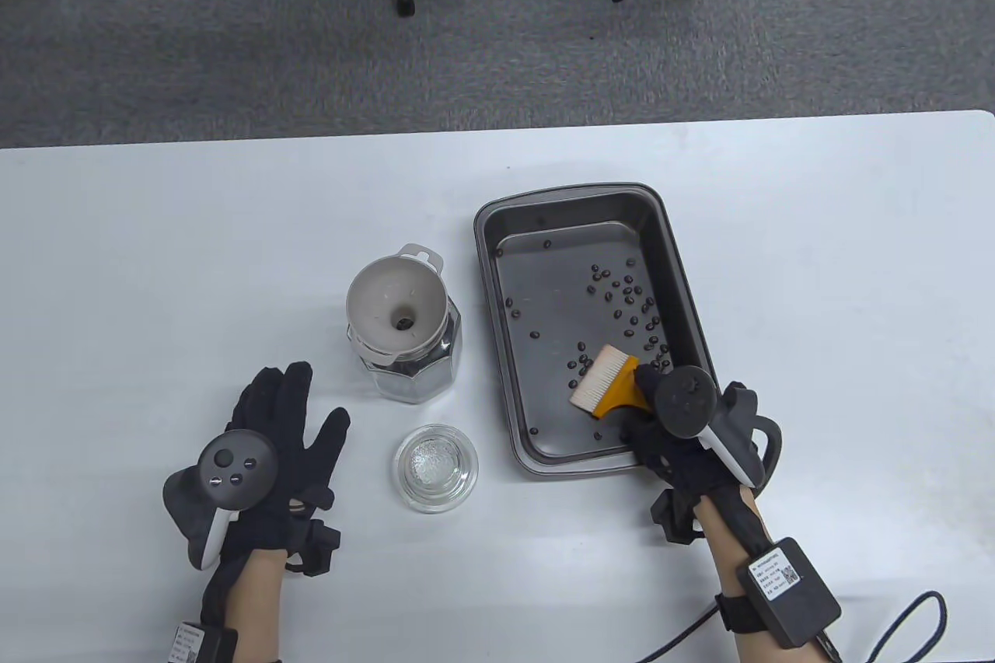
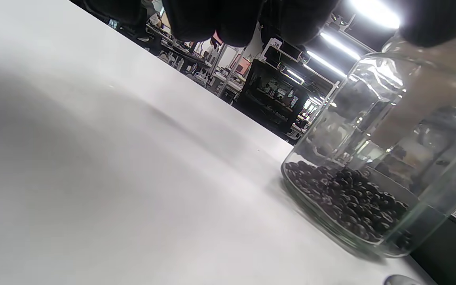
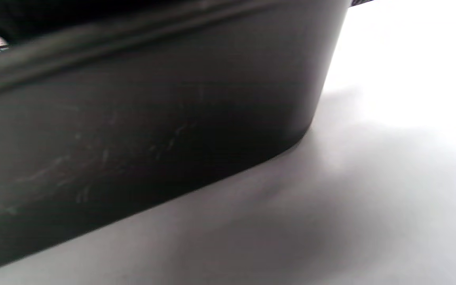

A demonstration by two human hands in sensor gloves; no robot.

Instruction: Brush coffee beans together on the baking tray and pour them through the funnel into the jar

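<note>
Right hand (image 1: 684, 422) grips pale-bristled brush (image 1: 602, 382)

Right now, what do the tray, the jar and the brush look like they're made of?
Baking tray: dark metal, probably nonstick-coated; dull sheen, fine scratches on its wall.
Jar: clear glass; beans show through, bright reflections.
Brush: pale bristles, orange handle, possibly plastic; held by the right hand.

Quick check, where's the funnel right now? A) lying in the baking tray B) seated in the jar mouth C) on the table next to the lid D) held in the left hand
B: the table view shows the white funnel sitting upright in the mouth of the glass jar, left of the baking tray; the left hand rests open on the table and holds nothing.
</note>
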